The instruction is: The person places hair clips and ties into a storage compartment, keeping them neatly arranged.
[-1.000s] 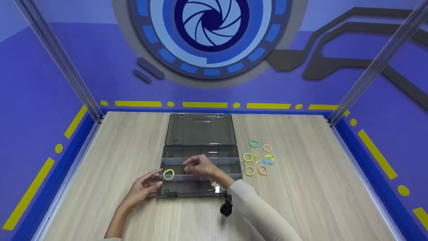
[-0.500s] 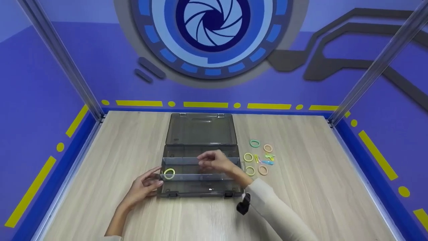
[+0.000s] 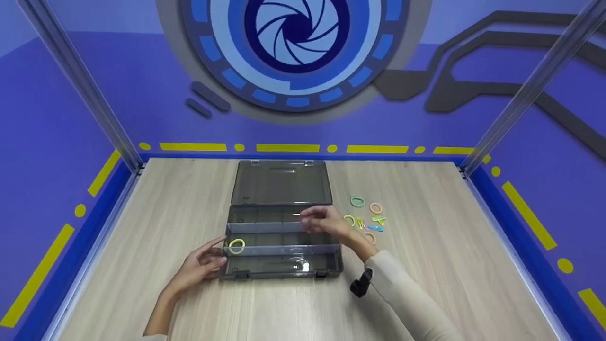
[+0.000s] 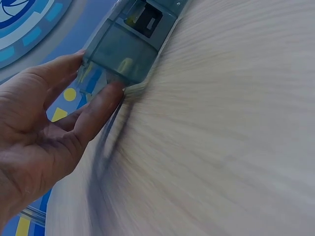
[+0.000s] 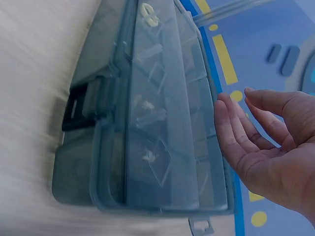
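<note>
The left hand [image 3: 196,267], fingers apart, touches the box [image 3: 265,266], while the right hand [image 3: 329,221], loosely parted, hovers over it, wrist [image 3: 361,246] partly obscuring a peach ring [image 3: 374,238] near a blue clip [image 3: 376,228].

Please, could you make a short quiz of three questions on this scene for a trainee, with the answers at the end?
1. True or false: the lid of the box is closed.

2. Choose one. The left hand is:
a) above the lid
b) touching the side of the box
c) out of view

3. Fill in the colour: in the head view, the ring inside the box is ____.

Key: 1. False, the lid is folded back open. 2. b. 3. Yellow.
</note>
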The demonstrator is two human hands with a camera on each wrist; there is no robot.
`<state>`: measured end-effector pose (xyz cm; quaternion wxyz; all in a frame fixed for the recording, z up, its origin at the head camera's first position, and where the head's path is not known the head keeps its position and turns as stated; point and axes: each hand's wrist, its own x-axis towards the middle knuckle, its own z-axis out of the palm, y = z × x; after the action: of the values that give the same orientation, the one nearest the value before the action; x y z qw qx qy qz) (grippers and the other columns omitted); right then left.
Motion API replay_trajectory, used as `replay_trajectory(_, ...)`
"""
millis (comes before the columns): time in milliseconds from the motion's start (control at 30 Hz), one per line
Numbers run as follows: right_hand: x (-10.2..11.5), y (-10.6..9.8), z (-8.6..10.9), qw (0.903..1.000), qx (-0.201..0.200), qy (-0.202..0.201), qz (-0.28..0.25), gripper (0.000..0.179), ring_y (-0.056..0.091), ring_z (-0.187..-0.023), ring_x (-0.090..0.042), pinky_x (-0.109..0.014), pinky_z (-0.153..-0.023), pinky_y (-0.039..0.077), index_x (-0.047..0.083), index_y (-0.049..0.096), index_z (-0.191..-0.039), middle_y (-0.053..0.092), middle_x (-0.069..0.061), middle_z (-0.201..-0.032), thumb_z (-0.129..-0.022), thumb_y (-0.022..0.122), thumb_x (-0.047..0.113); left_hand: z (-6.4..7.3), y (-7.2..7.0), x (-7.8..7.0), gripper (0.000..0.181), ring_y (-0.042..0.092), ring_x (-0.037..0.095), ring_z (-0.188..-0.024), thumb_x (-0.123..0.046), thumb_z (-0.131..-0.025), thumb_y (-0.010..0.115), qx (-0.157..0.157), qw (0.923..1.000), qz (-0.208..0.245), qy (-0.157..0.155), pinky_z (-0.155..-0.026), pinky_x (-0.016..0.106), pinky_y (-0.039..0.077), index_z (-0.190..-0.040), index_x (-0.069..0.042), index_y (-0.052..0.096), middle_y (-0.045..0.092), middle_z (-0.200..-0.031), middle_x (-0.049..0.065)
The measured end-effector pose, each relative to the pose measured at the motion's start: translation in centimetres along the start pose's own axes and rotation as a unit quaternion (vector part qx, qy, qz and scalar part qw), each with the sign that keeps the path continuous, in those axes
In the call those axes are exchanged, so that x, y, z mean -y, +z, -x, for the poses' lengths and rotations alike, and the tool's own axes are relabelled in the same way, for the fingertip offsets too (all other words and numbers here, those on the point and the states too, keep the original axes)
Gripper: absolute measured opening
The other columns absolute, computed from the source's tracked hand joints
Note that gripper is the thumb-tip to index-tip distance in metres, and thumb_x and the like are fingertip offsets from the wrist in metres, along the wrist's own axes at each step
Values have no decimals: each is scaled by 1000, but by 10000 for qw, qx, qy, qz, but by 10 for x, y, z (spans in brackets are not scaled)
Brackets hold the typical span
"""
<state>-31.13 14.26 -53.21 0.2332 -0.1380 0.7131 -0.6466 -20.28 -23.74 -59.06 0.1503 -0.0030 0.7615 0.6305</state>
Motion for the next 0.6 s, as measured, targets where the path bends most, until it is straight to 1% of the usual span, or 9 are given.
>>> replay_trajectory(133,2,-12,7,9999,-106,50,49,35,75,-99,-24,-46,-95,59,-14,58,-129,73,-20,-113,-99,64,2,-1,1,1,70,64,23,-114,-24,-99,69,25,10000,15,-20,-94,45,60,-159,-13,36,49,-140,25)
replay_trajectory(200,2,-19,10,9997,-209,55,115,34,75,-100,-25,-46,-94,60,-12,59,-129,74,-18,-112,-99,64,3,-1,1,1,70,64,23,-114,-24,-99,69,52,10000,40,-15,-94,45,60,-159,-14,36,49,-141,26)
replay_trajectory(233,1,-22,11,9996,-255,60,144,35,75,-101,-25,-46,-94,60,-11,60,-129,74,-15,-111,-99,64,4,-1,0,1,70,64,23,-114,-24,-99,69,54,10000,46,-24,-94,45,60,-159,-14,36,50,-140,25)
replay_trajectory(300,0,-30,15,9992,-332,84,182,36,74,-100,-24,-47,-94,59,-12,58,-131,75,-13,-110,-99,64,4,-2,0,2,70,64,22,-114,-24,-99,70,69,10000,47,-43,-93,44,60,-159,-14,36,50,-140,25)
replay_trajectory(400,-3,-42,22,9983,-503,184,215,37,74,-98,-20,-43,-92,61,-12,57,-132,75,-9,-108,-100,62,4,-1,1,3,71,65,21,-114,-25,-99,69,89,9999,66,-62,-94,44,60,-160,-13,35,50,-139,24)
replay_trajectory(533,-10,-56,29,9970,-725,215,134,37,74,-96,-18,-35,-88,62,-15,55,-133,75,-7,-107,-100,59,1,-2,1,4,71,65,21,-114,-25,-99,69,80,9998,130,-85,-94,44,60,-160,-14,35,51,-138,24)
replay_trajectory(600,-14,-63,32,9966,-788,223,104,38,74,-96,-18,-35,-88,62,-16,54,-134,75,-7,-107,-100,57,-1,-2,0,5,71,65,20,-112,-25,-98,70,48,9998,172,-133,-93,43,60,-159,-14,36,51,-137,23)
